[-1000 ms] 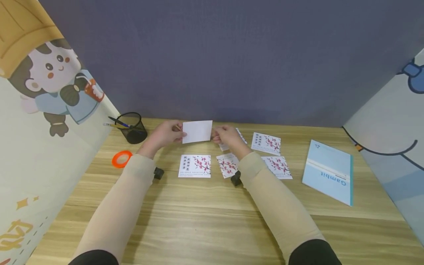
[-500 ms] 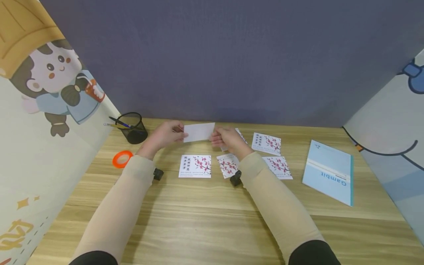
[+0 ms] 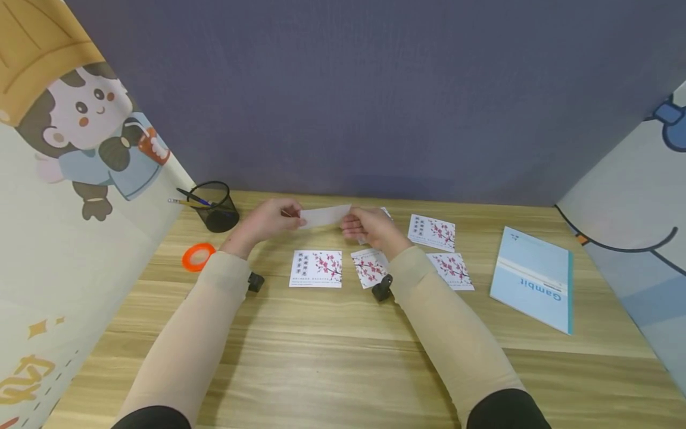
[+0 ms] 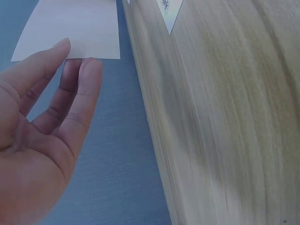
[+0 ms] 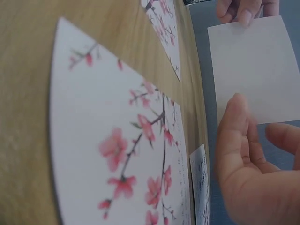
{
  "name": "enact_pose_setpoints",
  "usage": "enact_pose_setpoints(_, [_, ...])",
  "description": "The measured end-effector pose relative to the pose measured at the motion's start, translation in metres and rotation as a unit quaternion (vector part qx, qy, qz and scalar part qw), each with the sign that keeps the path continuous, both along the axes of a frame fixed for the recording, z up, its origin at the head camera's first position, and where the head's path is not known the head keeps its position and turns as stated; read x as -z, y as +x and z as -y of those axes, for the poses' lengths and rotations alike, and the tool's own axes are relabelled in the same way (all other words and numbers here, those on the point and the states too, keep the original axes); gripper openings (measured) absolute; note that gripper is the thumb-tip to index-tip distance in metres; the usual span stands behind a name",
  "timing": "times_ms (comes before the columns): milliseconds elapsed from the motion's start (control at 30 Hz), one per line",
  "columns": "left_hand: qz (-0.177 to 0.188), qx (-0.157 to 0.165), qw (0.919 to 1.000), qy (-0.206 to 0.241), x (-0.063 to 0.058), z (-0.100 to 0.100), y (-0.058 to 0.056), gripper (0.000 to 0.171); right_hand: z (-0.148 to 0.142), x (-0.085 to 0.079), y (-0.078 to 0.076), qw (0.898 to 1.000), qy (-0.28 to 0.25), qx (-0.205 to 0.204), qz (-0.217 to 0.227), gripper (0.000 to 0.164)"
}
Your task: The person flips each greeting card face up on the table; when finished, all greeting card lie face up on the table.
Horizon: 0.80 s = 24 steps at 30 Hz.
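Observation:
A blank white card (image 3: 325, 217) is raised over the back of the table, its near face without print. My left hand (image 3: 272, 219) pinches its left edge; in the left wrist view the thumb (image 4: 63, 45) lies over the card. At the opposite edge is my right hand (image 3: 372, 228). In the right wrist view its bent forefinger (image 5: 236, 110) overlaps the card, while the thumb (image 5: 281, 133) stands apart by the edge. Below lies a blossom-printed card (image 3: 316, 269); another blossom card (image 3: 368, 267) sits under the right wrist.
More blossom cards (image 3: 432, 233) (image 3: 452, 271) lie to the right, one partly behind the right hand. A blue notebook (image 3: 533, 280) is farther right. On the left stand a black mesh pen holder (image 3: 220, 219) and an orange tape roll (image 3: 197, 257). A dark panel (image 3: 343, 101) closes off the back.
The white card has tipped, so its face looks narrower in the head view, and it has shifted slightly right and down. Both hands have moved little; the right fingers have come closer to its edge.

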<state>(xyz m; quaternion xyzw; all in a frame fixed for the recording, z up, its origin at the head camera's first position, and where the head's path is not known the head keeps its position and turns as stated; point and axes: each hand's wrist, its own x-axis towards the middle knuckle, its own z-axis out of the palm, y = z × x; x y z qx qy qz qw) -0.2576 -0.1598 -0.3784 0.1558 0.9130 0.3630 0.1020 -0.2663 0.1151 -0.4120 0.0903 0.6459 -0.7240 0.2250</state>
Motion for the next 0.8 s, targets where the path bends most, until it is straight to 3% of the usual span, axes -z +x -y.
enact_pose_setpoints(433, [-0.001, -0.002, 1.0, -0.004, 0.0047, 0.0003, -0.002, 0.016, -0.0042, 0.0026, -0.0005, 0.999, -0.015, -0.004, 0.043, 0.036])
enact_pose_setpoints(800, [0.007, 0.014, 0.9995, 0.029, 0.009, 0.0045, -0.0022, 0.015, -0.006, 0.0073, -0.001, 0.997, -0.048, -0.003, 0.055, 0.042])
